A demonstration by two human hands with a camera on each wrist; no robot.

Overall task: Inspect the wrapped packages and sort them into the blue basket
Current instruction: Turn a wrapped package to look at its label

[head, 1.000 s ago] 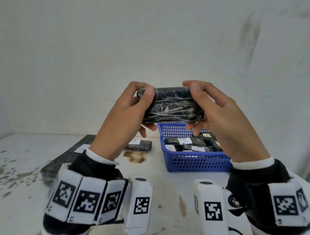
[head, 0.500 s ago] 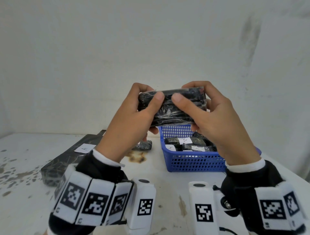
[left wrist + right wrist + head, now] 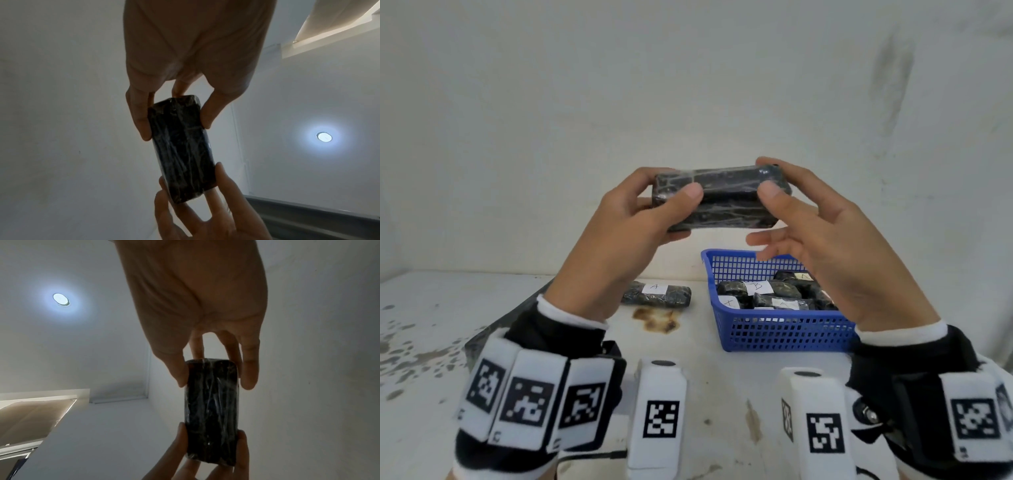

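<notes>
Black oblong package wrapped in clear film (image 3: 717, 198) held level in the air above the white bench (image 3: 705, 394). Left hand (image 3: 619, 246) pinches its left end, thumb in front; right hand (image 3: 835, 246) pinches the right end (lower fingers loose). Blue perforated plastic basket (image 3: 784, 334), toward the bench's far right edge, holds labelled packages.

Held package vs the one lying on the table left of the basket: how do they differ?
The held package is up in the air, pinched by the left hand and right hand; the table package lies untouched. The table package shows a white "A" label; the held package shows none. Both are dark and plastic-wrapped.
</notes>
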